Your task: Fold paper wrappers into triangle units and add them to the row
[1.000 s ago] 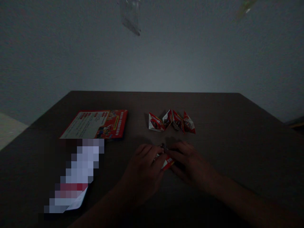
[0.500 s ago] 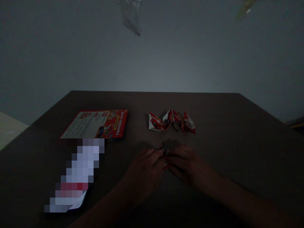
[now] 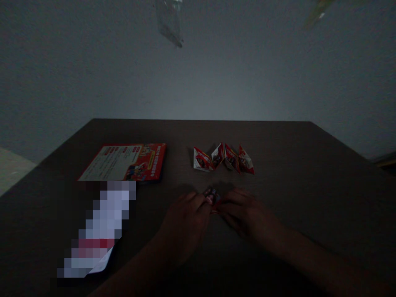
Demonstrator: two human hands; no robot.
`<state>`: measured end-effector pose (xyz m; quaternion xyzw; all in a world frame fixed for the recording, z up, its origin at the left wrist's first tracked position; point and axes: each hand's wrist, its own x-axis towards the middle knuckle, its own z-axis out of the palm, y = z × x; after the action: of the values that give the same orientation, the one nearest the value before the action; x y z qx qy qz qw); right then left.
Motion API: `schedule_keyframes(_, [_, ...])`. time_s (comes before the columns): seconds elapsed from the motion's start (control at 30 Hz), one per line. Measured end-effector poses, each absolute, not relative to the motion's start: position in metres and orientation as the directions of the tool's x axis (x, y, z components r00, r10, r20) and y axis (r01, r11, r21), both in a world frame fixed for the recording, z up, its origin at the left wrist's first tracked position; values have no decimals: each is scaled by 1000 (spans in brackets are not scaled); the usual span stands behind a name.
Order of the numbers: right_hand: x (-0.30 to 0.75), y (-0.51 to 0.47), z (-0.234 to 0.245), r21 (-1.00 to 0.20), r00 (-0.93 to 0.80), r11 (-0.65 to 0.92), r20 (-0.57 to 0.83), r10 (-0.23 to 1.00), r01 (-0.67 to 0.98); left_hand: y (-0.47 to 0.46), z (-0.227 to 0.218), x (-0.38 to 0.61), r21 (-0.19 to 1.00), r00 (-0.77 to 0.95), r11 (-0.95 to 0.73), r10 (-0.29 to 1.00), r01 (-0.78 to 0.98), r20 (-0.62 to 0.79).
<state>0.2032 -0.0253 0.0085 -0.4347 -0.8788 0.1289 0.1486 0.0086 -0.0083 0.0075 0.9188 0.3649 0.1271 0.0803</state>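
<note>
Near the middle of the dark table, a small printed piece of paper (image 3: 211, 198) with red edges lies between my two hands. My left hand (image 3: 188, 218) closes its fingers on the paper's left side. From the right, the fingers of my right hand (image 3: 247, 214) pinch its lower right edge. The fingers cover much of the paper, and its folds are hard to make out in the dim light. Just beyond stand several folded red-and-white printed papers (image 3: 202, 160) in a zigzag row.
A red printed book or box (image 3: 148, 163) with a white text panel lies to the left. In front of it rests a flat device with a blurred-out bright screen (image 3: 107, 218). A clear plastic bag (image 3: 169, 24) hangs on the wall behind the wooden table (image 3: 278, 140).
My left fingers have drawn back slightly to the left, so more of the paper's printed face shows. My right hand has hardly moved.
</note>
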Motion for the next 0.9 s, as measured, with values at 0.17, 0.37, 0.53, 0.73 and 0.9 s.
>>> schedule_keyframes(0.17, [204, -26, 10, -335, -572, 579, 130, 810, 743, -8, 9, 7, 233, 678, -691, 721, 685, 144])
schedule_keyframes(0.37, [204, -27, 13, -350, -532, 537, 121, 838, 767, -8, 13, 6, 261, 630, -645, 762, 718, 150])
schedule_keyframes(0.53, [204, -27, 13, -366, -497, 507, 128, 858, 781, -8, 17, 7, 242, 595, -603, 796, 760, 113])
schedule_keyframes(0.73, [204, -26, 13, -367, -453, 474, 148, 879, 800, -8, 16, 5, 207, 579, -587, 808, 782, 103])
schedule_keyframes(0.9, [204, -25, 12, -364, -431, 443, 118, 894, 819, -7, 15, 5, 206, 580, -586, 809, 784, 94])
